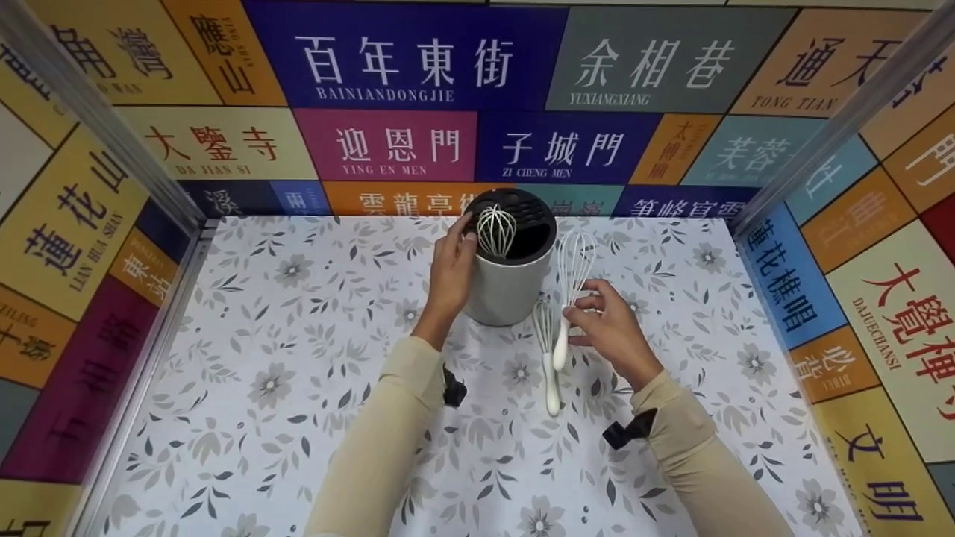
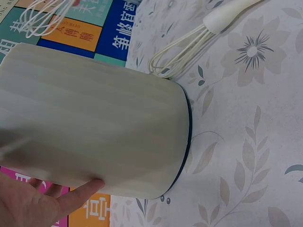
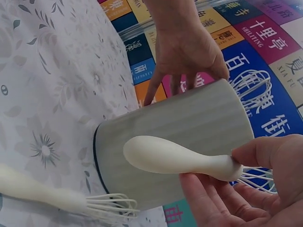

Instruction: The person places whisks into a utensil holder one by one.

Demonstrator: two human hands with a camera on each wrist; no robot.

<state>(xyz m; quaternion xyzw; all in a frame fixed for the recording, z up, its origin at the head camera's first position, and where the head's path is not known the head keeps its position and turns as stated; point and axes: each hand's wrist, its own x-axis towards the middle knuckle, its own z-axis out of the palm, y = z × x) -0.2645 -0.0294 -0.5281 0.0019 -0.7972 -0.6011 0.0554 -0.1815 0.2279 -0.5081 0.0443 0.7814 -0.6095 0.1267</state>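
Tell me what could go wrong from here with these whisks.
The right hand pinches the raised whisk where handle meets wires, so it might swing or slip. Its wires could snag the standing whisk if it goes into the holder. The lying whisk rests near the holder's base, where a nudge might roll it.

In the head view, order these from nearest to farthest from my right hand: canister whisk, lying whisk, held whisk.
1. Held whisk, pinched in your right hand.
2. Lying whisk, just left of that hand.
3. Canister whisk, head up in the canister, farther left.
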